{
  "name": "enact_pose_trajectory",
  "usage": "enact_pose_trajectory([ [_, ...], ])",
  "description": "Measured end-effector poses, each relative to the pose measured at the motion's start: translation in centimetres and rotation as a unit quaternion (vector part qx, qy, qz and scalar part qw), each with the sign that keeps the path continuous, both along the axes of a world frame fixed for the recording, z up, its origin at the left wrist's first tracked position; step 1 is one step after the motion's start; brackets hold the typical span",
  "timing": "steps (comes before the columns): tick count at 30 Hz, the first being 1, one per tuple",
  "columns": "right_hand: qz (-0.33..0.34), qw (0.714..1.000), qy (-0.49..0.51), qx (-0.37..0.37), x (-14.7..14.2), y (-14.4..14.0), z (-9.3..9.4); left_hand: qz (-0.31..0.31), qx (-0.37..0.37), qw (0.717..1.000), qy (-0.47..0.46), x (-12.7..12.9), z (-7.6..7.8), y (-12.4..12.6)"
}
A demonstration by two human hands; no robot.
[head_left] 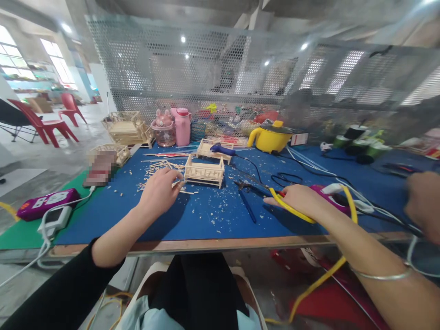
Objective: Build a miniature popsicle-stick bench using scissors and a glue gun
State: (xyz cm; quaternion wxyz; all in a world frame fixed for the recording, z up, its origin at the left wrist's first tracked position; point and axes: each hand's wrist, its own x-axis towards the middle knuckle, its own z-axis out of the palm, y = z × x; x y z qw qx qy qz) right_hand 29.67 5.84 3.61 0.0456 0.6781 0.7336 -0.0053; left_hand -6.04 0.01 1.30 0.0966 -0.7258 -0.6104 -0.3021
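1. Currently, the left hand [158, 191] pinches a thin wooden stick [182, 184] just beside the small stick-built frame [204, 171] on the blue mat [206, 215].
2. The right hand [299, 200] rests on a yellow cable [292, 208]; whether it closes on anything cannot be told.
3. Risk: a slipping stick could knock the light, pale, slatted frame askew.
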Motion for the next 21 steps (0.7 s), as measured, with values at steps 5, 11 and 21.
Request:
enact_pose_trajectory([
  [5,-0.011,0.998,0.008,-0.069,-1.2,2.0,0.2,-0.039,0.078,0.992,-0.096,0.4,1.4,4.3],
  [11,-0.008,0.995,0.010,-0.096,-1.4,5.8,0.5,-0.050,0.114,0.984,-0.130,-0.2,-0.1,7.6],
  [21,-0.045,0.991,-0.117,-0.038,-0.7,10.7,-0.5,-0.058,0.076,0.984,-0.150,-0.3,-1.0,6.2],
])
